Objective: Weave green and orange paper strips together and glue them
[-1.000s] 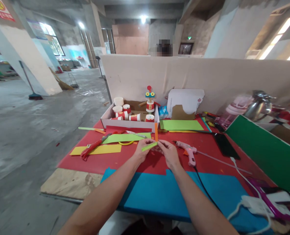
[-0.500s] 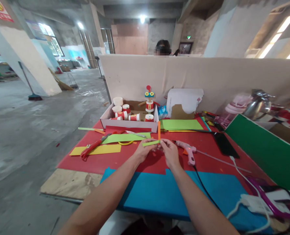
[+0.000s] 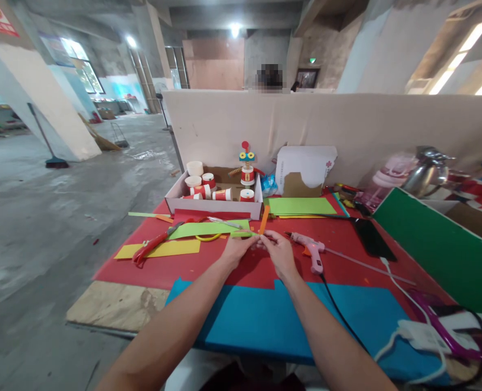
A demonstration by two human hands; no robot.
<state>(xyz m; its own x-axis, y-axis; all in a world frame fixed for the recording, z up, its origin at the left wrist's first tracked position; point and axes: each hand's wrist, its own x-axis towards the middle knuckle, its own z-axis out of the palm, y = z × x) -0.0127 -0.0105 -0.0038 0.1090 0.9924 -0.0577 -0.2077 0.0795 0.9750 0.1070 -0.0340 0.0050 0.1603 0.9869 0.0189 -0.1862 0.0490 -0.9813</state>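
Observation:
Over the red sheet, my left hand (image 3: 238, 250) is closed on a short green paper strip (image 3: 241, 234) that points left. My right hand (image 3: 277, 248) pinches the lower end of an orange paper strip (image 3: 264, 219), which stands up with a lean to the right. The two strips meet between my fingertips; how they are joined there is hidden. Just right of my right hand lies a pink hot glue gun (image 3: 312, 251) with a small red light on. Left of my hands are red-handled scissors (image 3: 153, 245), a wide green paper strip (image 3: 208, 229) and a yellow paper strip (image 3: 179, 250).
A shallow box (image 3: 212, 207) of paper cups stands at the back, with a cup figure (image 3: 247, 175) in it. Green sheets (image 3: 300, 206), a phone (image 3: 373, 239), a green board (image 3: 440, 255) and a power strip (image 3: 422, 335) lie to the right. Blue paper (image 3: 241, 320) covers the front edge.
The orange strip has tipped from upright to a rightward lean. The green strip's free end has shifted slightly left and up. My hands stay close together.

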